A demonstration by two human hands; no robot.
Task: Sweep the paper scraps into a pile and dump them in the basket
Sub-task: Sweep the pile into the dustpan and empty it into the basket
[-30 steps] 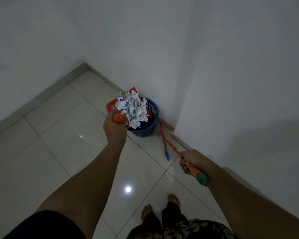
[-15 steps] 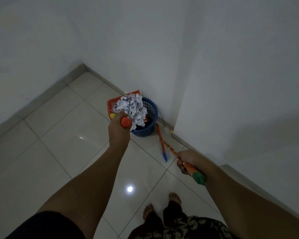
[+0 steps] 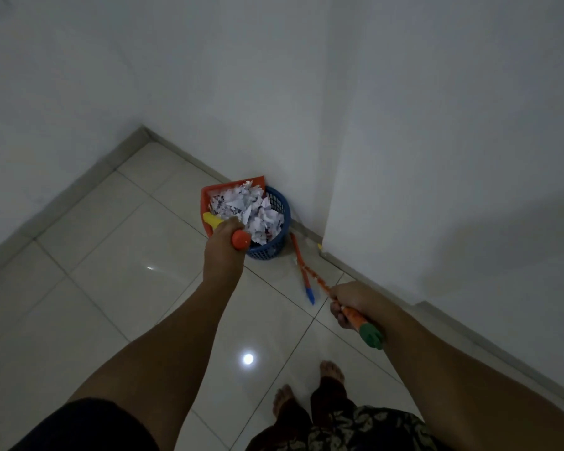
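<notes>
left hand (image 3: 223, 247) grips the orange dustpan (image 3: 209, 193), paper scraps (image 3: 245, 209) heaped over the blue basket (image 3: 275, 247). right hand (image 3: 349, 302) clutches the broom handle (image 3: 362, 327).

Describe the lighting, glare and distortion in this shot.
Head view: dim, bluish light; a bright glare spot on the glossy floor; a soft shadow on the right wall; wide-angle stretch enlarges the forearms; the paper scraps in the dustpan stand out palest, fine detail lost.
</notes>
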